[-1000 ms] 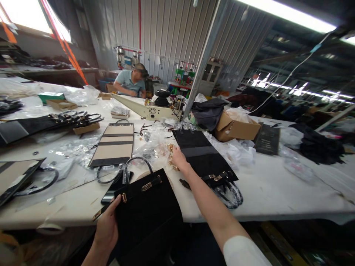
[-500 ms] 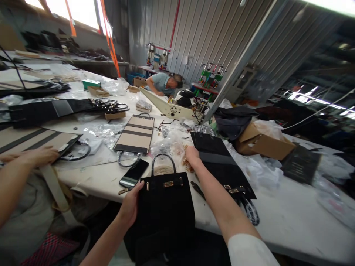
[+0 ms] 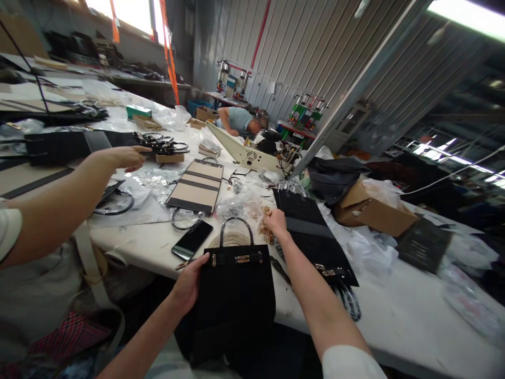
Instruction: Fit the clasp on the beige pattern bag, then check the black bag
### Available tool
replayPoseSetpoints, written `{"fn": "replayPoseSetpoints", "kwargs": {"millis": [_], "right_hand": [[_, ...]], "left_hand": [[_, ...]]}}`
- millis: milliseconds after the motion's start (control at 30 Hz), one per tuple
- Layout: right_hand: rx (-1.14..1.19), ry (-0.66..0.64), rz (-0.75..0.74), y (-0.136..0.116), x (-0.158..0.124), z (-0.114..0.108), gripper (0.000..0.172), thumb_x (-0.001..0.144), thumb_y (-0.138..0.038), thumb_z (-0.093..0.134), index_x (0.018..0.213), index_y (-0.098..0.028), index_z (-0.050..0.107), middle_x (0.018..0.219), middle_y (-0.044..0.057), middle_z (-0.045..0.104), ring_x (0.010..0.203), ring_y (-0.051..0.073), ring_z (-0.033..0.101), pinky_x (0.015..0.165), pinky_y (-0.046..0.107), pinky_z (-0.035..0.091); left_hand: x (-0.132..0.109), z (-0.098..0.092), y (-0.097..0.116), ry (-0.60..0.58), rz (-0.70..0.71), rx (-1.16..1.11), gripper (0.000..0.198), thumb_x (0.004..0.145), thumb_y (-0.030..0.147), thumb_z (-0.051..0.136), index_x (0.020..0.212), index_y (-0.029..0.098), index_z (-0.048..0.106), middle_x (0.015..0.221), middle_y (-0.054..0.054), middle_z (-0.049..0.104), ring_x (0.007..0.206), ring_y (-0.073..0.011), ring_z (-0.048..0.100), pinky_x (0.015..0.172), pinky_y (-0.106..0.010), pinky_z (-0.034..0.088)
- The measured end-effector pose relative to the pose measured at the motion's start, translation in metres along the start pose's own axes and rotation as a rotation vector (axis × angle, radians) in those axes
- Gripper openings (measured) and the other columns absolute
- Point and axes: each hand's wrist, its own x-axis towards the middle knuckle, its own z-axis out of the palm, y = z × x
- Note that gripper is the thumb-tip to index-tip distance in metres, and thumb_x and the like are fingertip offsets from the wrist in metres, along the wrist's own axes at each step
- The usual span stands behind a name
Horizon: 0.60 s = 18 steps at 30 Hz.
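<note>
My left hand (image 3: 188,284) grips the upper left side of a black handbag (image 3: 236,300), thumb at the front near its top edge. The bag stands upright at the table's front edge, with a raised looped handle (image 3: 236,223) and a gold-coloured clasp (image 3: 243,258). Beside the thumb, a strap end with gold-coloured metal (image 3: 183,266) sticks out. My right hand (image 3: 277,223) reaches past the bag, its fingers closed in a small heap of gold-coloured metal fittings (image 3: 265,231); exactly which pieces they hold is hidden. A phone (image 3: 192,240) lies left of the handle.
Flat black bag pieces (image 3: 311,226) lie right of my right arm, near a dark tool (image 3: 279,267). A beige panel (image 3: 198,184) lies ahead. At left, a co-worker's arm (image 3: 74,195) reaches over the table. Another person (image 3: 240,121) bends beside a machine (image 3: 252,157). A cardboard box (image 3: 374,208) sits right.
The co-worker's hand at left has lifted off the beige panel and moved right and away, toward the stacked bag handles. My hands stay nearly in place; the view has shifted slightly.
</note>
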Motion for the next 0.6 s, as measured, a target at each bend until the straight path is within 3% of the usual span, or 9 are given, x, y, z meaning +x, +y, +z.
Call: {"fn": "replayPoseSetpoints", "kwargs": {"millis": [167, 267, 400, 600], "right_hand": [[0.105, 0.122, -0.027, 0.0, -0.01, -0.002, 0.032, 0.099, -0.017, 0.055, 0.121, -0.018, 0.078, 0.114, 0.011, 0.082, 0.103, 0.022, 0.074, 0.088, 0.024, 0.05], [0.187, 0.185, -0.04, 0.0, -0.015, -0.003, 0.039, 0.099, -0.016, 0.053, 0.131, -0.016, 0.074, 0.118, 0.013, 0.08, 0.106, 0.023, 0.073, 0.093, 0.025, 0.05], [0.266, 0.235, -0.068, 0.003, -0.016, -0.001, 0.041, 0.099, -0.016, 0.05, 0.13, -0.014, 0.077, 0.123, 0.016, 0.077, 0.112, 0.025, 0.072, 0.102, 0.027, 0.05], [0.294, 0.265, -0.061, 0.009, -0.014, -0.001, 0.045, 0.101, -0.022, 0.048, 0.134, -0.012, 0.077, 0.128, 0.019, 0.075, 0.118, 0.026, 0.072, 0.11, 0.031, 0.05]], "left_hand": [[0.0, -0.001, -0.005, -0.03, -0.017, -0.012, 0.046, 0.099, 0.029, 0.073, 0.139, 0.006, 0.071, 0.112, -0.017, 0.085, 0.11, -0.0361, 0.082, 0.103, -0.046, 0.066], [-0.001, 0.0, -0.007, -0.052, -0.049, -0.027, 0.052, 0.099, 0.033, 0.075, 0.143, 0.005, 0.069, 0.115, -0.019, 0.084, 0.117, -0.0384, 0.079, 0.111, -0.05, 0.062], [0.0, -0.001, -0.008, -0.099, -0.031, -0.051, 0.055, 0.099, 0.038, 0.076, 0.143, 0.005, 0.069, 0.123, -0.02, 0.082, 0.125, -0.0392, 0.076, 0.115, -0.05, 0.06], [0.003, 0.0, -0.011, -0.088, 0.001, -0.024, 0.05, 0.098, 0.038, 0.076, 0.137, 0.006, 0.072, 0.126, -0.021, 0.081, 0.122, -0.039, 0.077, 0.113, -0.048, 0.06]]}}
